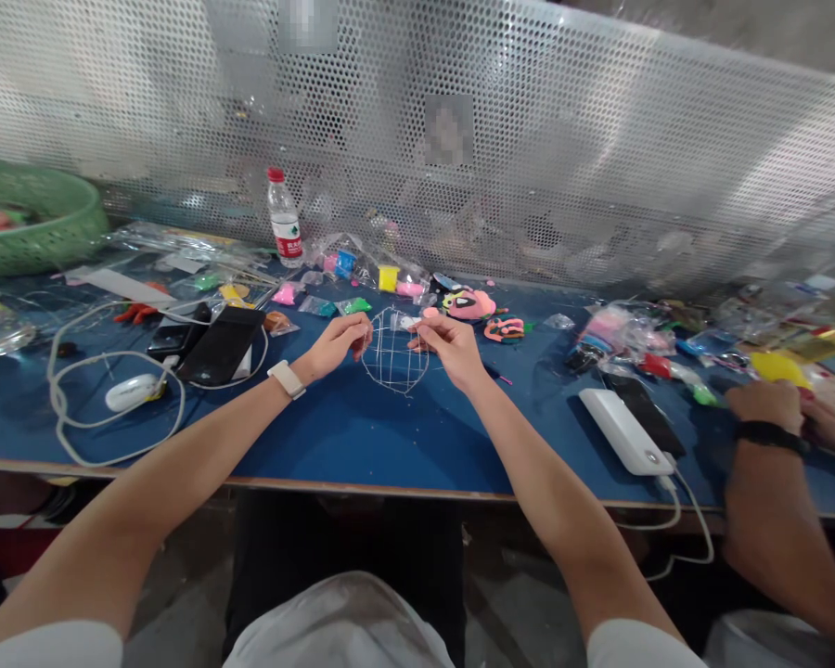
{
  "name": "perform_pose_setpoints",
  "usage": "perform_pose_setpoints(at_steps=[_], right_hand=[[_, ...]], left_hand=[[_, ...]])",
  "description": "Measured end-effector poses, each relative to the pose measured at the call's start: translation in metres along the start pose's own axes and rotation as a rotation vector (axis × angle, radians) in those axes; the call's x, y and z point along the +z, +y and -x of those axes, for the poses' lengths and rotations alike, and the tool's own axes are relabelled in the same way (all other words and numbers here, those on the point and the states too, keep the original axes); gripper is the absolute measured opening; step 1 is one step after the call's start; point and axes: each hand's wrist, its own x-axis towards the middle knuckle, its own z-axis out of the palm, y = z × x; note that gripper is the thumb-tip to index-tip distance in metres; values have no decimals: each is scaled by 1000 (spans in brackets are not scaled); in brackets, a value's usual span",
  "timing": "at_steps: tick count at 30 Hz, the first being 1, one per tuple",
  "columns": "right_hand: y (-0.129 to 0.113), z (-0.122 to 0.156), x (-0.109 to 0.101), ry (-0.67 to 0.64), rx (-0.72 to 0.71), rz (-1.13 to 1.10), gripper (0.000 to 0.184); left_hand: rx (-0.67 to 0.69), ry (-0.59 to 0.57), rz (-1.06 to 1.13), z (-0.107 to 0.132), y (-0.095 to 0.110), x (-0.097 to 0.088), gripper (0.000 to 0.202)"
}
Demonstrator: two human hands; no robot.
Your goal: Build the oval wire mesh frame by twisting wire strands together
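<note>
A rounded wire frame (393, 367) with crossing wires stands tilted between my two hands, above the blue table. My left hand (343, 341) has its fingers curled closed on the frame's left edge. On the opposite edge my right hand (452, 345) pinches the wire between thumb and fingers. Just behind the frame lie small bags of coloured clay, a green one (354, 305) among them. A pink and yellow clay figure (468, 303) and an orange striped clay piece (505, 328) lie beyond my right hand.
A water bottle (285, 219) stands by the perforated metal screen (529, 167). Phones (224, 345) and a looped white cable (62, 399) lie left; a white power bank (623, 430) lies right. A green basket (48, 223) sits far left. Another person's hand (765, 406) is at right.
</note>
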Motion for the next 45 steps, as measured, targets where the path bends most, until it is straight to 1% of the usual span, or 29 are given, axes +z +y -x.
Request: perform_pose_setpoints(at_steps=[4,7,11,15,19,24,25,27,32,35,37,39,41,43,45], right_hand=[[1,1,1,3,-13,12,45],[2,1,2,-6,-20,13,45],[2,0,3,-47,-27,9,46],[2,1,3,-106,-31,8,47],[0,3,0,-200,-25,22,55],[4,6,-6,-370,-66,84,78],[5,6,-7,-377,-68,97,80],[8,6,-7,-350,-68,126,76],[13,0,-9,-238,-70,218,64],[15,-3,-14,-215,-71,282,52],[16,-4,-17,-214,-72,348,48],[18,-4,-19,-226,-73,419,47],[20,-4,-20,-243,-72,482,46],[21,-4,-20,-261,-74,540,44],[22,-4,-21,-277,-84,599,39]], left_hand=[[-22,21,71,1,1,5,26],[-48,54,145,2,1,9,29],[-101,86,233,1,1,12,35],[-150,114,294,1,1,14,37],[-178,147,320,0,0,14,38],[-189,177,331,-2,-2,11,41],[-191,181,327,-3,-3,10,40],[-197,184,310,-3,-4,10,40],[-211,148,219,-2,-6,10,43],[-220,96,116,-2,-10,7,44],[-217,77,12,-2,-13,4,43],[-189,100,-123,-2,-15,1,38],[-122,161,-265,-2,-13,-2,28],[-36,217,-389,-1,-8,-4,16],[35,233,-471,0,-1,-3,13]])
